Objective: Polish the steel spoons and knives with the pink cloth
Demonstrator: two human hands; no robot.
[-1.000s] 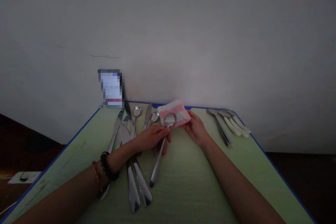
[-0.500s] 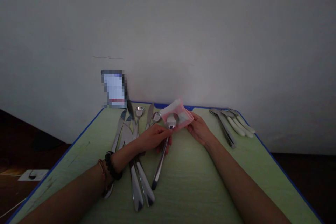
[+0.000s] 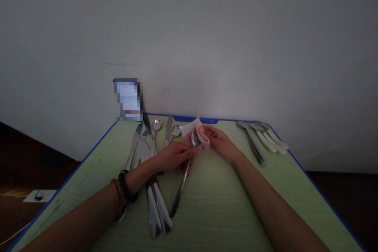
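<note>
Green, blue-edged table (image 3: 218, 201) by grey wall (image 3: 206, 27); left hand (image 3: 173, 156) closed on spoon (image 3: 182, 187), right hand (image 3: 221, 144) pinching cloth (image 3: 204, 138).

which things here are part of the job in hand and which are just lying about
In use:
- long spoon, gripped by the left hand
- pink-and-white cloth, held around its bowl by the right hand

Lying about, as far as this moment shows:
- knives and smaller spoons
- pale-handled cutlery
- phone
</note>
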